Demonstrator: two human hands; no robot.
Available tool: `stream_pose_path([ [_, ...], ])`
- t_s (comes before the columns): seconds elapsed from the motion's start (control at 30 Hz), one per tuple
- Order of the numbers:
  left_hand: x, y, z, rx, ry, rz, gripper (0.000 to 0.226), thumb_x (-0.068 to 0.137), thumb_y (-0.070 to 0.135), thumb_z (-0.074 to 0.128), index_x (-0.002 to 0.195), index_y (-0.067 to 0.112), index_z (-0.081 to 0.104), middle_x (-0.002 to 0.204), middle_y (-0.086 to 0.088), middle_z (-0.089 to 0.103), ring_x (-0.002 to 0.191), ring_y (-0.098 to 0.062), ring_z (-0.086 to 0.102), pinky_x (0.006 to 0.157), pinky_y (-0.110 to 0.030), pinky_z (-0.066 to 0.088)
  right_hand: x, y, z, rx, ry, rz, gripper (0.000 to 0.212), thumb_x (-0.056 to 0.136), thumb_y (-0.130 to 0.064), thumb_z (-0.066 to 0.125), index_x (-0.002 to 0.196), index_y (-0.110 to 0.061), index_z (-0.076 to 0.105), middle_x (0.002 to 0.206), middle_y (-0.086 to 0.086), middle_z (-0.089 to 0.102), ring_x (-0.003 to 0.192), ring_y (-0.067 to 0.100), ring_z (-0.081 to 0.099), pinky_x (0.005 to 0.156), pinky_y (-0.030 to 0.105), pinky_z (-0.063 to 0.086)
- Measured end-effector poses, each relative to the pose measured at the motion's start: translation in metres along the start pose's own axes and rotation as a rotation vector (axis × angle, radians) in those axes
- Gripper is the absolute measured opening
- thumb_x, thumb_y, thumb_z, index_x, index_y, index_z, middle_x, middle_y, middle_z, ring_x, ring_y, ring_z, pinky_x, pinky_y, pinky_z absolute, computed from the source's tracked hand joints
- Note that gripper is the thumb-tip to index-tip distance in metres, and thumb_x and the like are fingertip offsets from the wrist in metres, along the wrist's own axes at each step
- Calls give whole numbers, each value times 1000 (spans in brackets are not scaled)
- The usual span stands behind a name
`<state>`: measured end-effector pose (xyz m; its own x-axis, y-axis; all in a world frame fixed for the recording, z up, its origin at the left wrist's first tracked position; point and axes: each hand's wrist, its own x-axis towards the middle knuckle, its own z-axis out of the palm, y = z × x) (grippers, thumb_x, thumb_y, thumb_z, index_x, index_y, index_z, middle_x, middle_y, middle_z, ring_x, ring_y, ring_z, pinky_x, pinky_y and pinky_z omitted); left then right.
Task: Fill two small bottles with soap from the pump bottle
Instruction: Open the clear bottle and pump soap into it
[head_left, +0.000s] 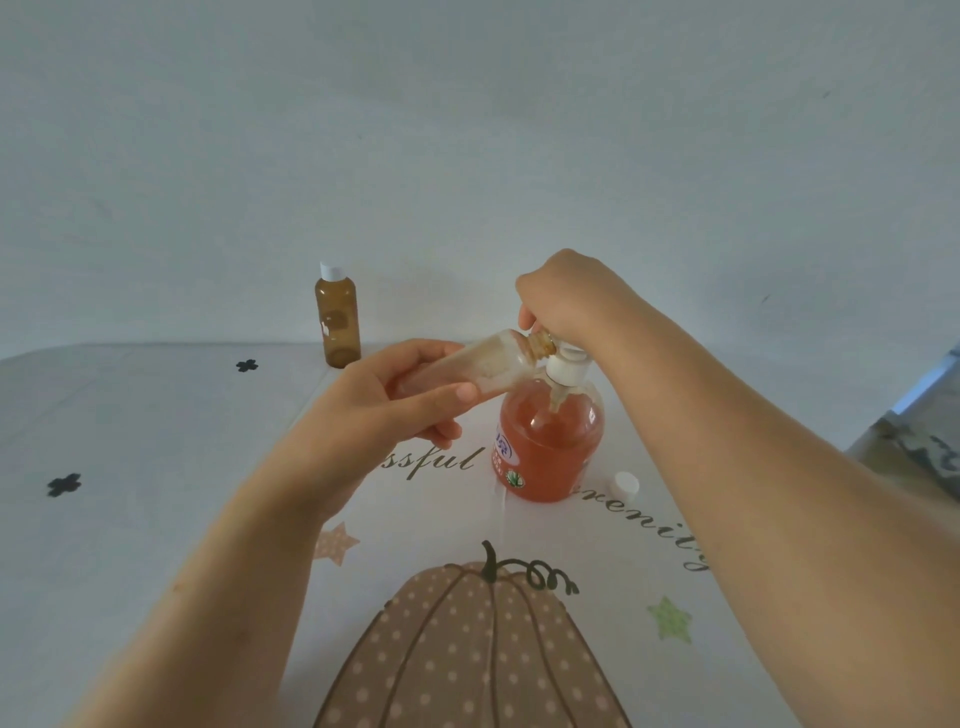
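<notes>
Pump bottle (550, 447): stands upright on the counter (156, 415), mid-scene. Clear body, roughly three quarters full of orange soap, label facing left.
Pump head (566, 366): white, on top of the pump bottle, mostly covered by a hand. Spout points left.
Right hand (566, 301): directly over the pump bottle, knuckles up, fingers curled down around the pump head. Forearm comes in from the lower right.
Left hand (410, 400): just left of the pump bottle, level with its neck. Thumb and fingers wrapped round the open small bottle, firm grip.
Open small bottle (467, 369): held off the counter, tipped almost flat. Its uncapped mouth points right and meets the spout under the right hand. Smeared pale inside; fill level, can't tell.
Capped small bottle (337, 322): well left of the pump bottle and behind it, at the far edge of the counter. Upright, amber, white cap on, nothing touching it.
Loose cap (626, 486): small, white, lies on the counter just right of the pump bottle's base.
Counter cover: pale cloth with script lettering that runs behind the pump bottle, and a dotted pumpkin print (467, 649) in front of it.
Wall (467, 130): plain, pale, behind the pump bottle.
</notes>
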<state>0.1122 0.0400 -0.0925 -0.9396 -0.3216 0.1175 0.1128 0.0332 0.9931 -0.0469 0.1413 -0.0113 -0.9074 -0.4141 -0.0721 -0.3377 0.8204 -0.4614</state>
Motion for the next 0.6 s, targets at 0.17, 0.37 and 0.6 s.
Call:
stream_pose_path([
  [0.17, -1, 1, 2, -13, -8, 1, 40, 74, 28, 76, 112, 20, 71, 90, 1, 72, 76, -19, 68, 73, -27, 56, -4, 1, -1, 27, 11, 3, 33, 86, -9, 47, 102, -8, 76, 103, 8, 76, 93, 28, 69, 88, 37, 54],
  [0.37, -2, 1, 3, -35, -25, 17, 40, 77, 27, 74, 115, 19, 69, 91, -1, 71, 78, -21, 67, 75, -30, 55, -11, -7, -12, 15, 37, -1, 31, 88, -10, 47, 102, -8, 75, 97, 8, 78, 74, 24, 64, 72, 30, 46],
  [0.6, -2, 1, 4, -56, -26, 15, 42, 75, 28, 74, 114, 15, 66, 85, 1, 69, 77, -20, 68, 74, -30, 54, -12, -9, -14, -32, 54, -16, 29, 94, -12, 45, 100, -8, 73, 95, 8, 76, 77, 26, 66, 66, 29, 43],
])
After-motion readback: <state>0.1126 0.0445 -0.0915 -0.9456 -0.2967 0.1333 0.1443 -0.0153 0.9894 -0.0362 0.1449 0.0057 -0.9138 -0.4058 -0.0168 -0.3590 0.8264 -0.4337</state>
